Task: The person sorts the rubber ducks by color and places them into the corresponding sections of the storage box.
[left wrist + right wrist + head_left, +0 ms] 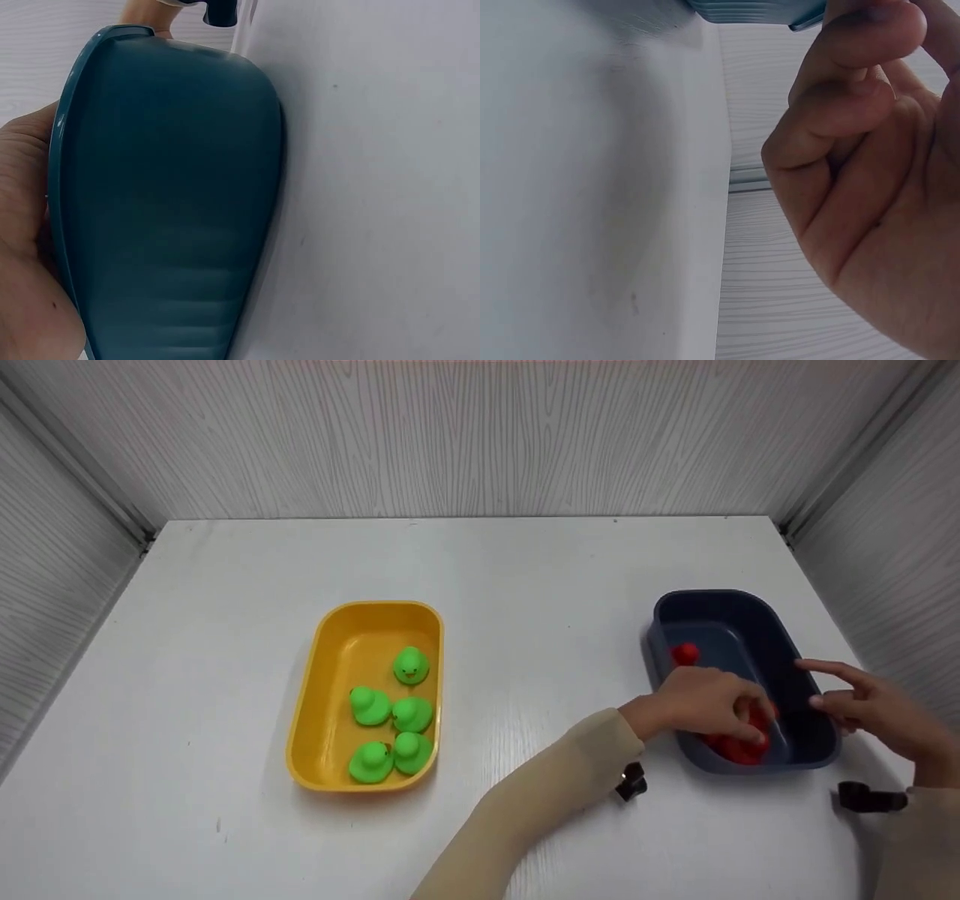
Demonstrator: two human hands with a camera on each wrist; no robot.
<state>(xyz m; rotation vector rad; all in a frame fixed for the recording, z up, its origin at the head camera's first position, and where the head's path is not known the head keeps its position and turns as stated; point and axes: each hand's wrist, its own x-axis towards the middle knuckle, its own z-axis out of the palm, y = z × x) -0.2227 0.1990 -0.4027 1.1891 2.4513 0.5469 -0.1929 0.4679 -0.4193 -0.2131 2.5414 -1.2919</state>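
Observation:
A dark blue tray (705, 598) stands at the right of the white table. One red duck (684, 654) sits at its far left, and more red ducks (739, 748) lie at its near end. My left hand (754, 724) reaches into the tray from the left, fingers curled down round one of the near red ducks. In the left wrist view only my palm (26, 225) and the tray's outer wall (172, 210) show. My right hand (832, 690) hovers at the tray's right rim, forefinger stretched out, holding nothing. Its other fingers (840, 112) hang loosely curled below the tray (757, 11).
A yellow tray (337, 637) left of centre holds several green ducks (411, 665). Grey panelled walls close the table (525, 570) at the back and both sides; the right wall is close to the blue tray.

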